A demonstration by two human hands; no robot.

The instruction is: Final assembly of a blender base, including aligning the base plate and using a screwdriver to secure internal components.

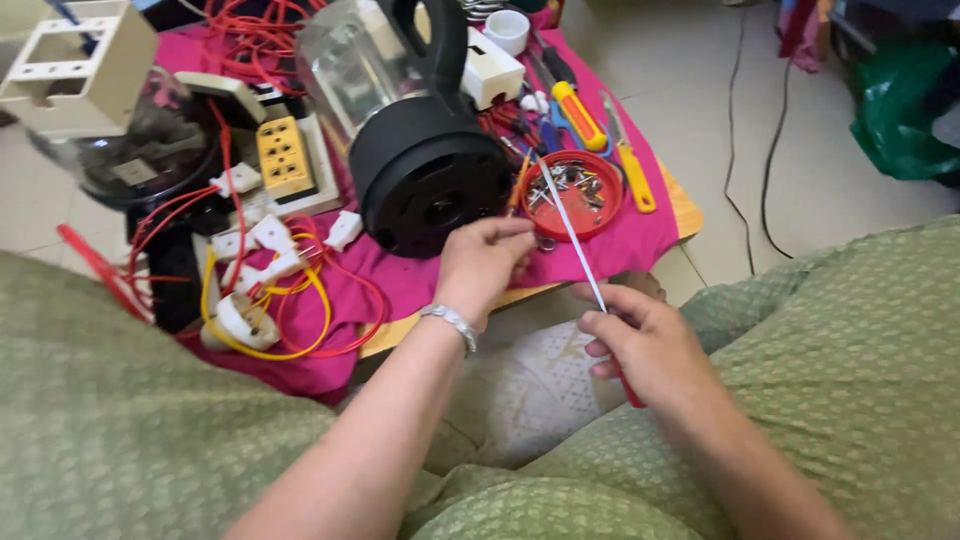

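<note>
At about nine o'clock from the hands, on the magenta cloth (420, 285) covering the low board, a tangle of red and yellow wires (290, 320) is lying among white plug parts (245, 318), spread out flat, I'd guess so each piece stays easy to find. Just above them a yellow socket block (283, 155) is sitting face up beside a dark glass jar (140, 160) with a beige housing (80, 65) resting on it.

Moving right, the black kettle (425, 170) is lying tipped on its side, its round base turned toward the person, likely so the underside can be reached. The left hand (480, 265) is hovering just at the five o'clock edge of that base, fingers pinched together on something small; I cannot tell what it is, though an orange-handled tool (517, 185) is showing right by the fingertips.

At three o'clock from the left hand, the right hand (645, 345) is closing around the red handle of a long screwdriver (572, 230), whose shaft is pointing up toward eleven o'clock, across the rim of the red dish of screws (572, 195). The dish seems to be keeping the loose screws from rolling off. The two hands are apart, close but not touching.

Beyond the dish, at about one o'clock, a yellow-handled screwdriver (578, 115) and a yellow knife (632, 170) are lying side by side at the cloth's edge, within easy reach.
</note>
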